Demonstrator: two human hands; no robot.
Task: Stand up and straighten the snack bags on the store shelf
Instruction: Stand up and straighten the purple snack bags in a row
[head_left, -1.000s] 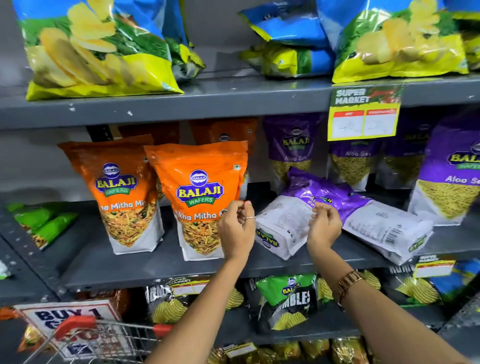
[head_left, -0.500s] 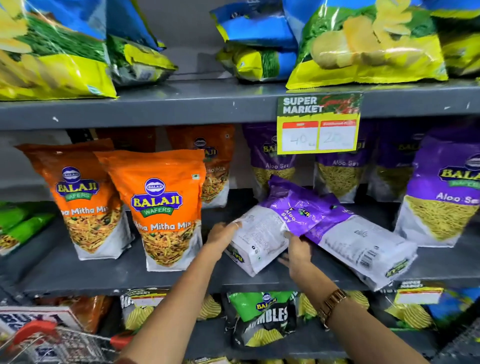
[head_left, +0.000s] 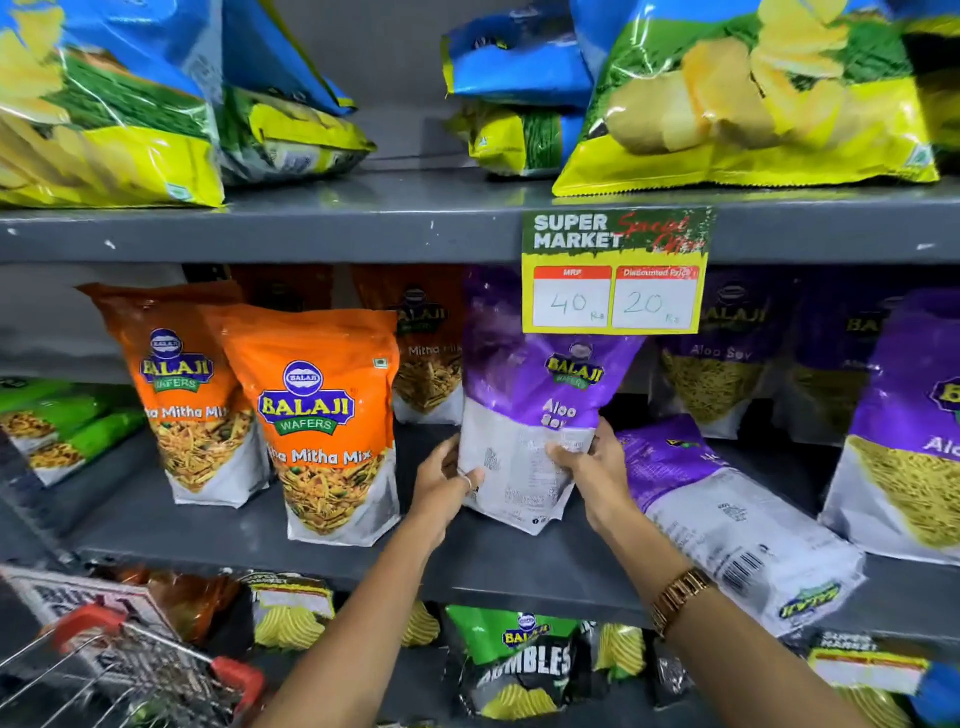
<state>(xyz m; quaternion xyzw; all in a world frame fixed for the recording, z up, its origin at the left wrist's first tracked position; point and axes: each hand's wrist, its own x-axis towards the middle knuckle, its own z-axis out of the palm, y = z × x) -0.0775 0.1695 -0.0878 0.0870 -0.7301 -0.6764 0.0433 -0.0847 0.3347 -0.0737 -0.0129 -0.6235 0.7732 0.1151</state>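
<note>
2 hands hold 1 purple bag (head_left: 540, 395) upright on the middle shelf (head_left: 467, 561), its printed back side facing out and its lower edge touching or just above the shelf; which of the 2 cannot be told. The left hand (head_left: 441, 486) has its grip closed on the bag's lower left edge, thumb in front. The right hand (head_left: 592, 467) has its grip closed on the lower right part, thumb across the white panel. A gold watch (head_left: 678, 597) sits on the right wrist.

Just right of the held bag, another purple bag (head_left: 727, 519) lies flat and slanted on the shelf, barcode up, its lower end reaching the front edge. More purple bags (head_left: 904, 426) stand upright behind it and at the far right. Left of the hands, 2 orange bags (head_left: 317, 421) stand upright, the nearer 1 overlapping the other. A yellow price tag (head_left: 615, 275) reading 40 and 20 hangs from the shelf above, covering the top of the held bag. Chip bags (head_left: 753, 98) rest on that upper shelf. A shopping cart (head_left: 135, 670) shows at the lower left.
</note>
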